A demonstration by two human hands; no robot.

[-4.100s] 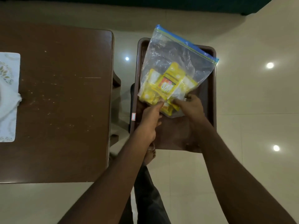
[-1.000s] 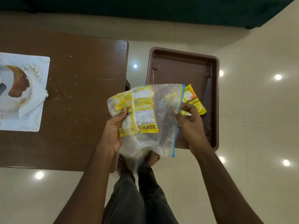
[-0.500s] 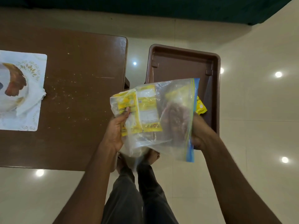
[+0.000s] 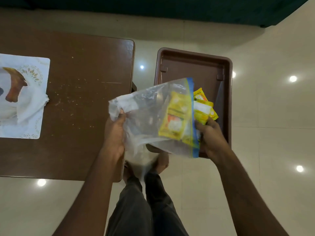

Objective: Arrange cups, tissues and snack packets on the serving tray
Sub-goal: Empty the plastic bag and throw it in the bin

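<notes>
Left of the brown serving tray [image 4: 192,65] stands a dark brown table [image 4: 81,99], its top scratched and speckled with pale crumbs; on its far-left part lies a white placemat [image 4: 34,132] with a leaf pattern, carrying crumpled white tissue [image 4: 32,103] and something brown and curved that I cannot identify. Under the tray and table runs a glossy cream tiled floor [image 4: 272,133] dotted with round light reflections; beyond the tray, a dark green strip [image 4: 170,9] crosses the top of the view. The tray is rectangular, raised-rimmed, its far half bare. Held over the tray's near-left edge is a clear zip bag [image 4: 150,116] with a blue seal strip, its mouth turned toward the tray. The left hand [image 4: 114,132] is closed around the bag's gathered bottom corner. At the bag's mouth the right hand [image 4: 211,137] grips a small bunch of yellow snack packets [image 4: 204,109] over the tray; another yellow packet [image 4: 173,116] sits inside the bag by the seal. Printing on the packets is too blurred to read. Below the tray, the person's dark trousers [image 4: 144,210] and bare feet show.
</notes>
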